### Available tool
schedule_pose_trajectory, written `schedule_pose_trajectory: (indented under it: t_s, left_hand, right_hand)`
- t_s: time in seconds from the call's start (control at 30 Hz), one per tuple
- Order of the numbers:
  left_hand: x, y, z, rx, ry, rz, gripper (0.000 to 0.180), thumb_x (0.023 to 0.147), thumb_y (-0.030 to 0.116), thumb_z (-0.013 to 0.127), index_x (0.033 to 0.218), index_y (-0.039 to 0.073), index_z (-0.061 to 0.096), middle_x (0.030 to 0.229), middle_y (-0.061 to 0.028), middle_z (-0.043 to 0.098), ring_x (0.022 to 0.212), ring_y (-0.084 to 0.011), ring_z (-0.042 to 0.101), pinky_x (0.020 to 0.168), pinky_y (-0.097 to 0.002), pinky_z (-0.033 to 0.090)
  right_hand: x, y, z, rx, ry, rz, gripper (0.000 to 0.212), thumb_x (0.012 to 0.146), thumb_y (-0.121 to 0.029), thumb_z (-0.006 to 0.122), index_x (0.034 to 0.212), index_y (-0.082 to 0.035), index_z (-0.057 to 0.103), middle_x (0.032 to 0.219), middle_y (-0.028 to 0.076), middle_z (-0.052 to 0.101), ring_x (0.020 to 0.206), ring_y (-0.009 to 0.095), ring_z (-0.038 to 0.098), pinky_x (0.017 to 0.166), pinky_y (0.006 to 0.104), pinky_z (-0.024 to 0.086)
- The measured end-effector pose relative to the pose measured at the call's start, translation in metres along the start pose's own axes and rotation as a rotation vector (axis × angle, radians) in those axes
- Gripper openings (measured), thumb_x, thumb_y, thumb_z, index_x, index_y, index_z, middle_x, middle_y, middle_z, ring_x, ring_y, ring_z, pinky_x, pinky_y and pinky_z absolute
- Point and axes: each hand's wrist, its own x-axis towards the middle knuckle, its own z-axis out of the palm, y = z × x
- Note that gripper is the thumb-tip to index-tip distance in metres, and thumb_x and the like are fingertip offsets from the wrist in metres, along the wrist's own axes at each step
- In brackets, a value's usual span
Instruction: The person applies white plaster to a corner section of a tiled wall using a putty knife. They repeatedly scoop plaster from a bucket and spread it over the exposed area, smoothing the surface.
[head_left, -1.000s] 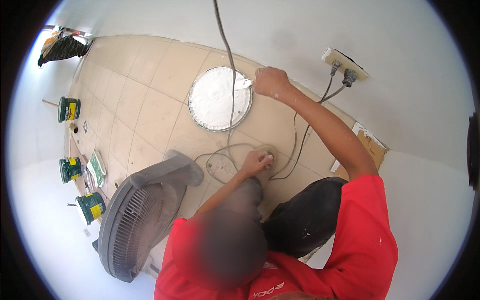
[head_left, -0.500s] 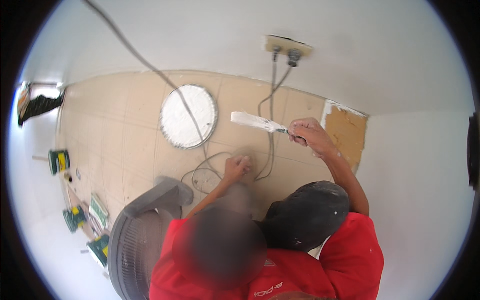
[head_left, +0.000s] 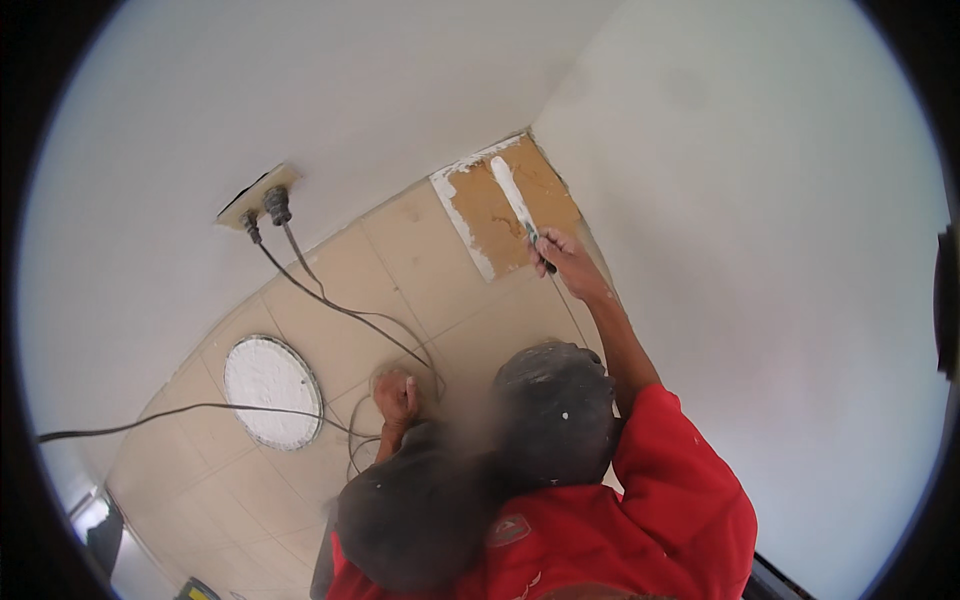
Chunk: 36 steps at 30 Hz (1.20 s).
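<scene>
My right hand (head_left: 563, 262) is closed around the handle of a paintbrush (head_left: 513, 190), whose long end is coated white. The brush hangs over a brown square patch (head_left: 540, 180) in the corner of the floor, with ragged white along its edges. Whether the tip touches the patch I cannot tell. My left hand (head_left: 396, 396) is curled into a fist beside my left knee, with nothing visible in it. To its left, a round container (head_left: 268, 385) filled with smooth white material stands on the tiles.
Two dark plugs (head_left: 277, 203) sit in a beige wall socket (head_left: 240, 205), their cords trailing over the tiled floor (head_left: 350, 270). Another cable (head_left: 180, 410) crosses the round container. White walls (head_left: 700, 250) meet at the corner. My dark-clad knees (head_left: 555, 410) are close below the hands.
My view has turned toward the right-hand corner. The paintbrush has gone from above the tiles, pointing at the round container, to over the brown patch. My left hand stays in a fist.
</scene>
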Motion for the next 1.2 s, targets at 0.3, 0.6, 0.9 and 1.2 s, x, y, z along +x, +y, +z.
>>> schedule_pose_trajectory:
  t_s: [0.3, 0.6, 0.9, 1.2]
  left_hand:
    - [0.012, -0.003, 0.006, 0.034, -0.069, -0.068, 0.041, 0.097, 0.026, 0.057, 0.063, 0.004, 0.049, 0.066, -0.0151, 0.051, 0.067, -0.0388, 0.048, 0.068, -0.0488, 0.035]
    - [0.018, 0.002, 0.003, 0.063, -0.089, -0.041, 0.041, 0.097, 0.025, 0.058, 0.064, 0.003, 0.049, 0.061, -0.0165, 0.049, 0.064, -0.0401, 0.047, 0.065, -0.0496, 0.035]
    - [0.016, 0.003, 0.006, 0.077, -0.084, -0.054, 0.039, 0.097, 0.024, 0.059, 0.065, 0.003, 0.051, 0.063, -0.0149, 0.051, 0.067, -0.0387, 0.049, 0.069, -0.0492, 0.036]
    - [0.018, 0.009, 0.014, 0.084, 0.009, -0.031, 0.024, 0.089, 0.018, 0.068, 0.072, 0.004, 0.059, 0.072, -0.0175, 0.061, 0.071, -0.0412, 0.058, 0.07, -0.0519, 0.045]
  right_hand:
    - [0.087, 0.071, -0.043, -0.738, 0.64, -0.016, 0.026, 0.1, -0.027, 0.058, 0.111, -0.003, 0.06, 0.093, 0.021, 0.067, 0.093, 0.043, 0.065, 0.078, 0.0513, 0.049]
    - [0.138, 0.08, -0.052, -0.91, 0.787, -0.142, 0.026, 0.094, -0.028, 0.061, 0.108, -0.006, 0.061, 0.099, 0.022, 0.07, 0.093, 0.047, 0.066, 0.082, 0.0567, 0.051]
    - [0.163, 0.102, -0.057, -0.925, 0.691, -0.166, 0.026, 0.094, -0.029, 0.061, 0.107, -0.006, 0.062, 0.097, 0.02, 0.07, 0.098, 0.043, 0.065, 0.084, 0.0536, 0.051]
    - [0.176, 0.099, -0.065, -0.966, 0.818, -0.203, 0.024, 0.092, -0.029, 0.063, 0.099, -0.006, 0.062, 0.093, 0.02, 0.068, 0.091, 0.044, 0.066, 0.08, 0.0544, 0.051]
